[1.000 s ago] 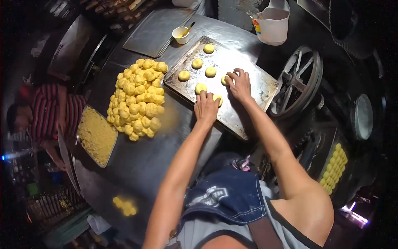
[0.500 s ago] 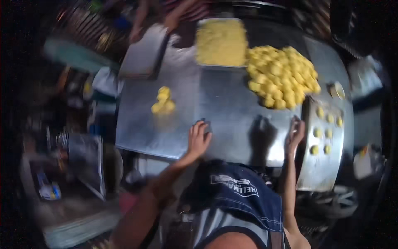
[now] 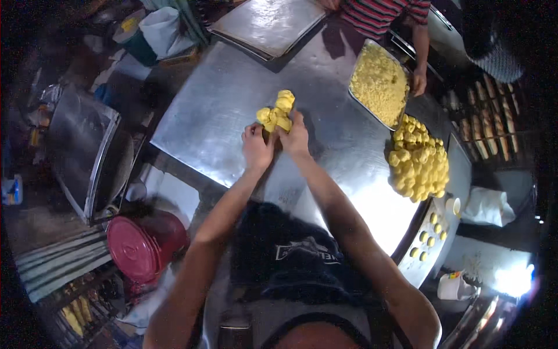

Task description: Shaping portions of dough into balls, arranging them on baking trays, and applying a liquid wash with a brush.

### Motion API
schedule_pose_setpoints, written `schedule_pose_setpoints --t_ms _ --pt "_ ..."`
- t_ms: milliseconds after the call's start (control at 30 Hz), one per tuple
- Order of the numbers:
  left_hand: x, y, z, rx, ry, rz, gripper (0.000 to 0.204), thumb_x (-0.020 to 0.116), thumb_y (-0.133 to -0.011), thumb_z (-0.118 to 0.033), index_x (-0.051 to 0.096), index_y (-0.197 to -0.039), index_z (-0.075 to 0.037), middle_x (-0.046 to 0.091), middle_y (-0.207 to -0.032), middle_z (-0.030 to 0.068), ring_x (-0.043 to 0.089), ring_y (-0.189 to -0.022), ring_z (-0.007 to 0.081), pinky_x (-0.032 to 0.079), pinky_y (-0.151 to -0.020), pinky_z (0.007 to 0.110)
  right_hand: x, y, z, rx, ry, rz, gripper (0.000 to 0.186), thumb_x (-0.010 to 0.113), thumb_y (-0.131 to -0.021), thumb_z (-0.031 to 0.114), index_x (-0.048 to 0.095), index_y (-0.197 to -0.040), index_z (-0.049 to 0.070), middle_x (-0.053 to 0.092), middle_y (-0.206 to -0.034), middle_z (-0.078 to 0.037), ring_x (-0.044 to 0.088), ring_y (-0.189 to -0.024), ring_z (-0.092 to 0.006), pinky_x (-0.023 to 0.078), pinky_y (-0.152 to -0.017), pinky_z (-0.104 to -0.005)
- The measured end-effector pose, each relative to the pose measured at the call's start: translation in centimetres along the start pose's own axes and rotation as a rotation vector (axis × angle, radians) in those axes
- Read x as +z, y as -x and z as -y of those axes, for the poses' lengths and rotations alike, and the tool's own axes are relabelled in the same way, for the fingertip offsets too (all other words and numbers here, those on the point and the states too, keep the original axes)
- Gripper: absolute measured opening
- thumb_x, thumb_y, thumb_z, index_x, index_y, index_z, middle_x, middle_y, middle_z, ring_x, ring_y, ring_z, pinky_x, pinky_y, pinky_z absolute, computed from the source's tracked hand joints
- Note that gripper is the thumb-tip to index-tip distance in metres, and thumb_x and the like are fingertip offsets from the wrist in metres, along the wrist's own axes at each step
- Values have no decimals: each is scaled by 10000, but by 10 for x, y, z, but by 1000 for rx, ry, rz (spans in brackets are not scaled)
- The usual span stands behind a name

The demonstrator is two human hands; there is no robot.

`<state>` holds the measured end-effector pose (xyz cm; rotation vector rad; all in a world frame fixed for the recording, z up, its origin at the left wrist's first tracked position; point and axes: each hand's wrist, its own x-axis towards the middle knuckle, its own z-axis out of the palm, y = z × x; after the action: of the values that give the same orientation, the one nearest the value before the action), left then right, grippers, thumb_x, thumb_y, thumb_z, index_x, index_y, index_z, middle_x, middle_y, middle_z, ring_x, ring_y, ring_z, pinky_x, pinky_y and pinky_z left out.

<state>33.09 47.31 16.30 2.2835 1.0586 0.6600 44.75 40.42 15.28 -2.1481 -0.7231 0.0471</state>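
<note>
Reaching with both bare hands to a small cluster of yellow dough pieces (image 3: pixel 274 114) over a metal table (image 3: pixel 215 104), just above the centre of the frame. Curling the left hand (image 3: pixel 257 149) at the cluster's lower left; cannot tell whether closed on dough. Gripping the lower-right piece between thumb and fingers of the right hand (image 3: pixel 293 136). Showing, toward the right, a heap of dough balls (image 3: pixel 419 166) just beside a tray of yellow crumbs (image 3: pixel 379 84), with a co-worker's hand (image 3: pixel 419 81) near that tray's edge. Showing also, at lower right, small dough rounds (image 3: pixel 430 241) on a baking tray (image 3: pixel 417 269).
</note>
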Motion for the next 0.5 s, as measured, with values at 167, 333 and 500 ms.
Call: schedule_pose_setpoints --t_ms 167,333,500 --pt "2 6 6 83 320 100 319 788 -841 -198 642 -1051 -8 665 -1053 180 627 -1032 340 499 -899 456 -76 57 -57 112 14 295 496 678 -930 402 538 -1234 35 689 -1040 -271 678 -966 -471 563 -803 -516" --pt "-24 81 -8 32 524 526 429 871 -790 -146 565 -1075 -47 677 -972 98 641 -810 164 543 -718 319 -221 211 -140 324 221 142 440 671 -899 392 525 -1160 70 626 -982 -202 650 -884 -421 537 -777 -510" --pt "19 83 -66 728 -80 685 411 764 -860 -356 626 -1125 -74 569 -1105 153 518 -1142 357 396 -1030 507 -292 291 -171 405 590 131 470 672 -882 420 544 -1205 104 548 -1166 -149 541 -1114 -356 458 -943 -491"
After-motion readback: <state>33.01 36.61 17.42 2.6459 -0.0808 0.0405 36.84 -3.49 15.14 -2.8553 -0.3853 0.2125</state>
